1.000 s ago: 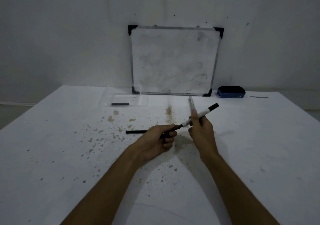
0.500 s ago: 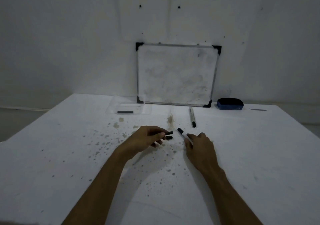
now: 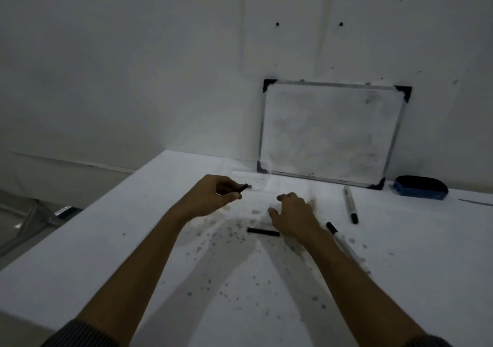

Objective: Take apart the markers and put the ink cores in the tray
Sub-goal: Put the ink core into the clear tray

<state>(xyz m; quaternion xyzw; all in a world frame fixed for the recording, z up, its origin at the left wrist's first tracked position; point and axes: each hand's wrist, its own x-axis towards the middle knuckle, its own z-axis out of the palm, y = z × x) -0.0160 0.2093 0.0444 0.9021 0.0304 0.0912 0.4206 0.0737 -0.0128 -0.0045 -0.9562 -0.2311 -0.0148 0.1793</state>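
My left hand (image 3: 213,197) pinches a short dark ink core (image 3: 241,187) and holds it at the near edge of the clear plastic tray (image 3: 267,180), which stands before the whiteboard. My right hand (image 3: 292,217) rests low over the table with its fingers apart and nothing in them. A black stick-like piece (image 3: 262,231) lies on the table just left of my right wrist. An opened marker body (image 3: 342,242) lies beside my right forearm. A whole marker (image 3: 350,204) lies further back on the right. What the tray holds is hidden by my left hand.
A small whiteboard (image 3: 330,133) leans on the wall behind the tray. A blue eraser (image 3: 420,190) sits to its right. Dark ink spots speckle the white table (image 3: 133,240) between my arms. The table's left edge drops off to the floor.
My right hand has laid the marker body on the table and let go. My left hand has carried the dark core away from it, forward to the tray.
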